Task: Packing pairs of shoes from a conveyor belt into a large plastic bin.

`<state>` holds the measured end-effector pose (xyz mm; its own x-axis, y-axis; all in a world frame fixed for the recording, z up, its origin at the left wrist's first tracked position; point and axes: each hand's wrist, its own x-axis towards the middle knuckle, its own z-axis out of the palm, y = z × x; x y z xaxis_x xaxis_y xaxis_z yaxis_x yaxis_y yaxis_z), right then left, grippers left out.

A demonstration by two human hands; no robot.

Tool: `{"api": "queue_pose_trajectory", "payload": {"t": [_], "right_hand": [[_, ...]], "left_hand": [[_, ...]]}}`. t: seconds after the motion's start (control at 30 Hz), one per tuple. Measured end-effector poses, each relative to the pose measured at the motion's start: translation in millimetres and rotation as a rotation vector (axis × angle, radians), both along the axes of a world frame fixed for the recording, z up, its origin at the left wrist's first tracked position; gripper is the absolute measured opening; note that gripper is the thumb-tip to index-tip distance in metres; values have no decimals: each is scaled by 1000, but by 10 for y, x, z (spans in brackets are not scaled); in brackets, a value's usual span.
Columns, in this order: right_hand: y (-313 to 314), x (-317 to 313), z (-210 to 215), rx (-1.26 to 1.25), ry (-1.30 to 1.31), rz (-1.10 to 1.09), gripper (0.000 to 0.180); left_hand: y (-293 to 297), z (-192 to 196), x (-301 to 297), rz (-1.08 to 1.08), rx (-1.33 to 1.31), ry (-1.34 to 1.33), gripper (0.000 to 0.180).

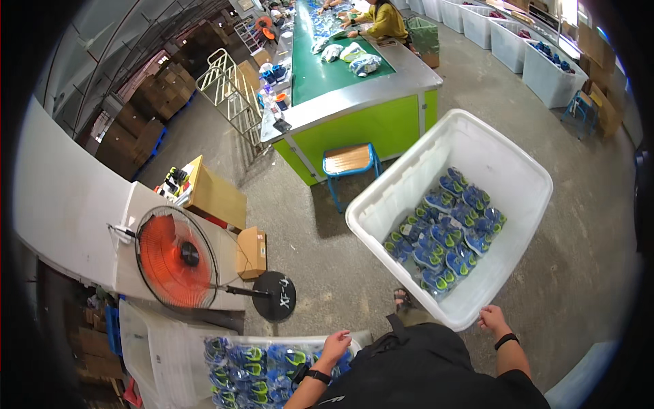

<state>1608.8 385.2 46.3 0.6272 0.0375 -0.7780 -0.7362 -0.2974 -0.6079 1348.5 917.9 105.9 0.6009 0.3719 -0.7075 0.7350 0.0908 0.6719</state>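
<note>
We've got our right hand (492, 317) curled over the near rim of the big white tub (518, 170) of bagged blue shoes ahead-right, its long axis running away rightward, while our left hand (336, 343) rests loosely on the lower-left bin's shoes (252, 371), gripping nothing obvious.

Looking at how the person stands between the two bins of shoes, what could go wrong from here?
1. The right hand grips only the rim of the large white plastic bin, which is loaded with bagged blue and green shoes; pulled one-handed, it may twist or slip from the grip.
2. The orange standing fan, with its black round base, stands near the left hand; a shifting bin might knock it.
</note>
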Motion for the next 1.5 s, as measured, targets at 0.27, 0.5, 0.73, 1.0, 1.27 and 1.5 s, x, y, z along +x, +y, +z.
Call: {"api": "queue_pose_trajectory", "payload": {"t": [0.27, 0.5, 0.73, 1.0, 1.27, 1.5], "right_hand": [[1335, 1496, 650, -227, -311, 278, 34], [2608, 1766, 543, -240, -270, 11, 32], [4378, 1290, 695, -182, 128, -124, 30], [5405, 1510, 1327, -272, -163, -26, 36], [5512, 1013, 796, -376, -104, -455, 33], [5853, 824, -102, -224, 118, -596, 29]], "left_hand": [[1643, 161, 968, 409, -135, 13, 38], [3359, -61, 2056, 183, -179, 146, 37], [5418, -76, 3500, 317, -255, -93, 27], [6135, 156, 5354, -30, -129, -23, 25], [5391, 252, 6599, -585, -147, -39, 36], [5424, 270, 7268, -890, -14, 87, 40]]}}
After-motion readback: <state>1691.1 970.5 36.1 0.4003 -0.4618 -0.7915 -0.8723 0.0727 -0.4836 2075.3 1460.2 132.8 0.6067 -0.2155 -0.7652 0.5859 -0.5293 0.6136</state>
